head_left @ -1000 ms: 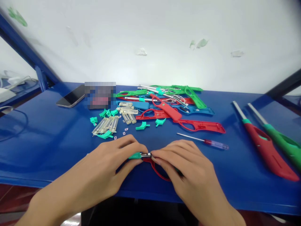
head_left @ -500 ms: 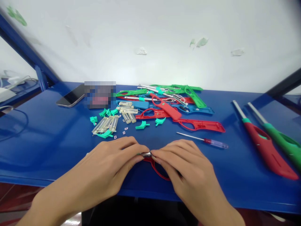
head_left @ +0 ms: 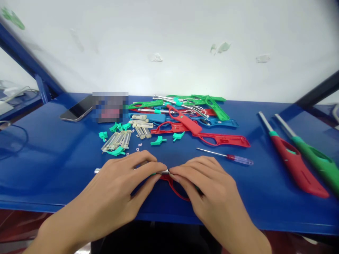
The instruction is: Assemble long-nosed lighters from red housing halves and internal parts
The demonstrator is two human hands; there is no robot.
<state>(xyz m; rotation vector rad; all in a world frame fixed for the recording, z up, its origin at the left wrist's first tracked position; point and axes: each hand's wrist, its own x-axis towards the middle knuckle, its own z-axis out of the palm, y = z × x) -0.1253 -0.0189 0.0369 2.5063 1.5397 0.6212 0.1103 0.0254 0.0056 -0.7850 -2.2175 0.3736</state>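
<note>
Silver metal tube lies above a red handle shell, close to the table's front edge. The left hand pinches it between thumb and fingers; the right hand's fingertips press together at its end. Beyond lies a screwdriver.

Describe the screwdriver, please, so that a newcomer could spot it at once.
On the blue table, look just beyond the right hand, nearer than the pile of coloured casings. The screwdriver lies there, its thin shaft pointing left. Unlike the opaque casings, its purplish handle is see-through, with a red collar.
</note>
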